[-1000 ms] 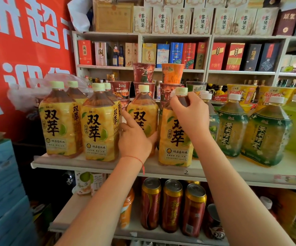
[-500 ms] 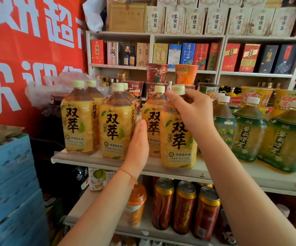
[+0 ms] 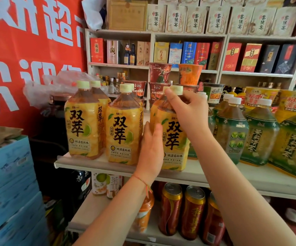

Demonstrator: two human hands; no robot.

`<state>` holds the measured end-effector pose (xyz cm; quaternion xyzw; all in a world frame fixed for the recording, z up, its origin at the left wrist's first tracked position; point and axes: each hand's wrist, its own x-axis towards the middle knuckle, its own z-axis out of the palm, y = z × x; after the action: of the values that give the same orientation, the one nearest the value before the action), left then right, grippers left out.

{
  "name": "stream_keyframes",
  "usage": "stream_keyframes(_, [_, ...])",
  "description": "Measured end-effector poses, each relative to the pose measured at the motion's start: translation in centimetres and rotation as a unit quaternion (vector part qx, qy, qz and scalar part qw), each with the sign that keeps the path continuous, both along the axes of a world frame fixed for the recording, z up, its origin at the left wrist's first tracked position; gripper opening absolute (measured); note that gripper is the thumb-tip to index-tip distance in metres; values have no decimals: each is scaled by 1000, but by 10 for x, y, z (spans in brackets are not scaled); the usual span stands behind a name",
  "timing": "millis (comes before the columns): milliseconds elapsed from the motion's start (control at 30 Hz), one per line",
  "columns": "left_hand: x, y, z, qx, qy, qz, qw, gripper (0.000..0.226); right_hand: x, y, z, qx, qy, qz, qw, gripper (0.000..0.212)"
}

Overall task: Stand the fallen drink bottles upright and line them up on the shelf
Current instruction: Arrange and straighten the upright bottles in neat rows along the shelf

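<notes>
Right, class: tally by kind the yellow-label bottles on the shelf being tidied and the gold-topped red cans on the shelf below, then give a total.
yellow-label bottles: 6 (three in front, three partly hidden behind them)
gold-topped red cans: 3
Total: 9

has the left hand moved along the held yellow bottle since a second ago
Yes. The left hand has slid from behind the yellow bottle to its left side, toward the shelf edge.
</notes>
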<state>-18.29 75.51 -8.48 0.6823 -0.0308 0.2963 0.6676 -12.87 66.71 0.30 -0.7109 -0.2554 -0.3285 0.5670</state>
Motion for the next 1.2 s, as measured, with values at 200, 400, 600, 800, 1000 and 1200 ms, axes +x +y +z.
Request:
stream_keyframes(200, [-14,1,-6,95,-93,16,991,64,10,7,-6,-2,13,9,1000,60])
stream_keyframes(400, [-8,-5,-15,149,-97,129,976,81,10,19,-1,-58,-4,-14,998,66])
stream_keyframes(600, [0,-20,-9,313,-215,294,877,73,30,-31,0,-52,-74,-152,984,29])
stream_keyframes(800, [14,-46,-4,437,-229,337,802,70,62,-55,-11,-176,89,-101,975,42])
stream_keyframes(1000, [25,-46,-10,458,-224,389,767,67,55,-59,-12,-135,14,-74,988,32])
stream_keyframes(1200, [26,-49,-12,457,-213,387,772,62,28,-67,-29,-85,-26,-54,995,33])
